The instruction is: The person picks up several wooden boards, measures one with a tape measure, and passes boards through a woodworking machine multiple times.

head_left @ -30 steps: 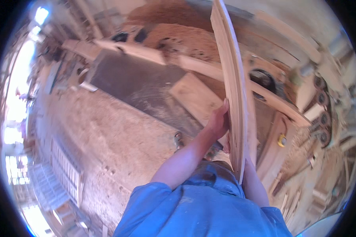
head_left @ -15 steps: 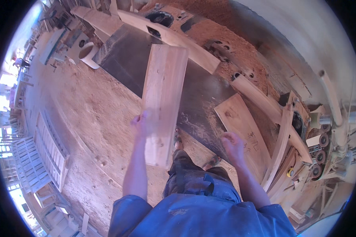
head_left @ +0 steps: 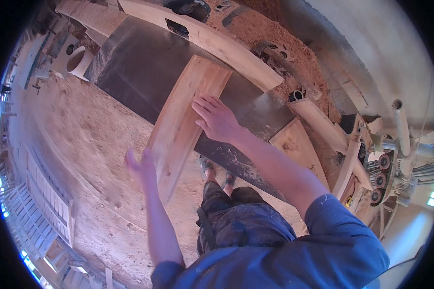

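A pale wooden board (head_left: 181,113) lies slantwise across the dark metal machine table (head_left: 135,62), its near end jutting out over the table edge. My right hand (head_left: 218,119) rests on top of this board near its right edge, fingers stretched out. Beside the board's overhanging end is my left hand (head_left: 142,168), blurred by motion, its thumb and fingers apart; whether it touches the edge cannot be made out. Behind the board runs a long wooden fence (head_left: 212,43) with a cut-out. A second wooden board (head_left: 299,144) lies on the table's right part.
Reddish sawdust (head_left: 260,31) is heaped behind the fence. To the right stand a wooden beam (head_left: 320,125), a pale pipe (head_left: 401,125) and several round rollers (head_left: 381,180). A slatted wooden stack (head_left: 26,212) is at the far left. Sawdust covers the floor (head_left: 91,139).
The board's near end has swung left. My right hand has moved from beside the second board onto the first board. My left hand has shifted left and lower, away from its earlier place on the edge.
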{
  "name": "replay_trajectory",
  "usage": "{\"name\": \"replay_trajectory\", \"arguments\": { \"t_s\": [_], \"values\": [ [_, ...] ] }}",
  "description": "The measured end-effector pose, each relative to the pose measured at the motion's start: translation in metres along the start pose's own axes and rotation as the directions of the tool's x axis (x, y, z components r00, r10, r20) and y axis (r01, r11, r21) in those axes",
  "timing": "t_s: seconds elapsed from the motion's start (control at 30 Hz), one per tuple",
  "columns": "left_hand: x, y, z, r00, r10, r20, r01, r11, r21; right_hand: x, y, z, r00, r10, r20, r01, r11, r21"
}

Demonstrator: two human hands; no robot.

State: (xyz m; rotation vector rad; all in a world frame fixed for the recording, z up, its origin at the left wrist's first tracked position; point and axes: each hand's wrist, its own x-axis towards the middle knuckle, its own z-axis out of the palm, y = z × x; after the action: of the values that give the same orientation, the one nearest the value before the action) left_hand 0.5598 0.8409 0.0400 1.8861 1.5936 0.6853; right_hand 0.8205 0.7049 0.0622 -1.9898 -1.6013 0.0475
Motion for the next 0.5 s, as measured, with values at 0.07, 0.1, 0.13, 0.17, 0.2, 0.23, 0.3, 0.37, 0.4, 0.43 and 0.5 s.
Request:
{"name": "replay_trajectory", "arguments": {
  "t_s": [0.07,0.1,0.13,0.17,0.2,0.23,0.3,0.37,0.4,0.43,0.5],
  "values": [
    [-0.043,-0.044,-0.025,0.97,-0.101,-0.222,0.136,0.98,0.147,0.015,0.014,0.01,1.0,-0.009,0.016,0.01,0.999,-0.038],
    [-0.065,-0.07,-0.032,0.933,-0.207,-0.295,0.241,0.967,0.084,0.019,0.019,0.013,1.0,-0.011,0.021,0.012,0.998,-0.06],
    [-0.082,-0.087,-0.037,0.914,-0.387,-0.123,0.359,0.912,-0.201,0.02,0.021,0.014,1.0,-0.02,0.015,0.021,0.998,-0.067],
    [-0.099,-0.103,-0.042,0.839,-0.542,0.055,0.512,0.75,-0.418,0.023,0.024,0.016,0.999,-0.033,0.005,0.034,0.997,-0.073],
    [-0.104,-0.1,-0.048,0.763,-0.536,0.361,0.639,0.541,-0.548,0.025,0.024,0.019,0.999,-0.042,0.0,0.042,0.996,-0.079],
    [-0.102,-0.096,-0.047,0.735,-0.525,0.429,0.673,0.492,-0.552,0.028,0.025,0.023,0.999,-0.048,-0.023,0.046,0.996,-0.079],
    [-0.094,-0.086,-0.045,0.661,-0.493,0.566,0.749,0.386,-0.539,0.031,0.03,0.028,0.997,-0.054,-0.061,0.049,0.995,-0.086],
    [-0.07,-0.073,-0.042,0.671,-0.547,0.501,0.739,0.44,-0.51,0.041,0.034,0.035,0.995,-0.052,-0.087,0.034,0.979,-0.199],
    [-0.06,-0.067,-0.04,0.673,-0.573,0.469,0.737,0.459,-0.497,0.047,0.039,0.038,0.994,-0.056,-0.092,0.03,0.965,-0.259],
    [-0.052,-0.062,-0.04,0.666,-0.582,0.466,0.743,0.465,-0.481,0.052,0.046,0.04,0.994,-0.078,-0.08,0.054,0.963,-0.265],
    [-0.036,-0.054,-0.041,0.65,-0.605,0.46,0.758,0.472,-0.451,0.064,0.056,0.045,0.991,-0.124,-0.051,0.105,0.955,-0.277]
  ]
}}
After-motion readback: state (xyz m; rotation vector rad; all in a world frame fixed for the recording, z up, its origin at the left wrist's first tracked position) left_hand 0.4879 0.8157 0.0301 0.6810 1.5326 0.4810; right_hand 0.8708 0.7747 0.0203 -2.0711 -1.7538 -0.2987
